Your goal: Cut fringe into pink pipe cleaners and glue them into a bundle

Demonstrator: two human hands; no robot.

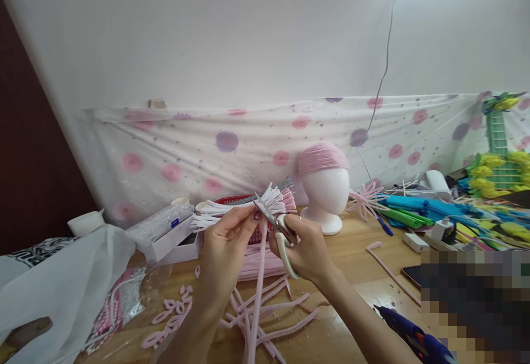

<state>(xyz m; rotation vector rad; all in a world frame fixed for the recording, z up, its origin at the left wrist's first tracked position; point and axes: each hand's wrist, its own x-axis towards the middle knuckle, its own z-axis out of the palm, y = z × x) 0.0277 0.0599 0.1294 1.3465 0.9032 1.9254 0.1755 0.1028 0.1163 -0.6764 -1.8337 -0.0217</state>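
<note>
My left hand (232,242) pinches the top end of a pink pipe cleaner (259,281), which hangs down toward the table. In my right hand (304,248) is a pair of scissors (283,253) with cream handles. Their blades are parted and lie by my left fingertips at the pipe cleaner's upper end; whether they touch it I cannot tell. Below the hands, loose pink pipe cleaners (285,331) lie crossed on the wooden table. Small pink loops (171,317) of the same material lie left of my left forearm.
A white foam head (327,193) with a pink wrapped top stands behind my right hand. A red basket (232,200) holds white, pink and silver pipe cleaners. A glue gun (409,328) lies at front right, a plastic bag (83,292) at left, white boxes (165,237) behind.
</note>
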